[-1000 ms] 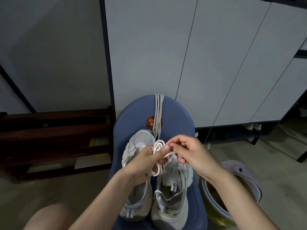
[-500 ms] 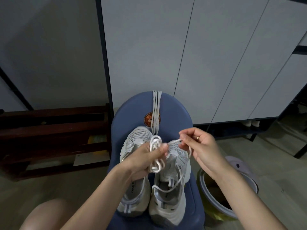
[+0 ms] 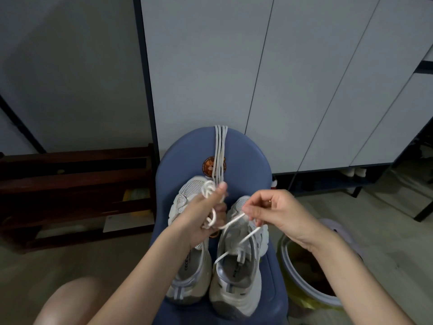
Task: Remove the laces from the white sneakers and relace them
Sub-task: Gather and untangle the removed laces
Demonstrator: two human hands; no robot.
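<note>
Two white sneakers stand side by side on a blue stool [image 3: 248,160], toes pointing away from me: the left sneaker [image 3: 189,273] and the right sneaker [image 3: 236,277]. My left hand [image 3: 201,214] grips a bunched coil of white lace [image 3: 208,188] above the left shoe. My right hand [image 3: 276,212] pinches a strand of the same lace [image 3: 234,221], which runs down into the right sneaker's opening. A second lace [image 3: 220,151], folded into several strands, lies over the stool's far edge.
A white cabinet [image 3: 257,78] with dark frame stands behind the stool. A dark wooden rack [image 3: 70,184] sits at the left. A round bin [image 3: 311,273] with a yellow liner stands right of the stool. My bare knee [image 3: 70,303] shows at bottom left.
My hands have drawn apart: the right hand moved rightward, pulling a length of lace out from the coil held in the left hand. The left hand rose slightly.
</note>
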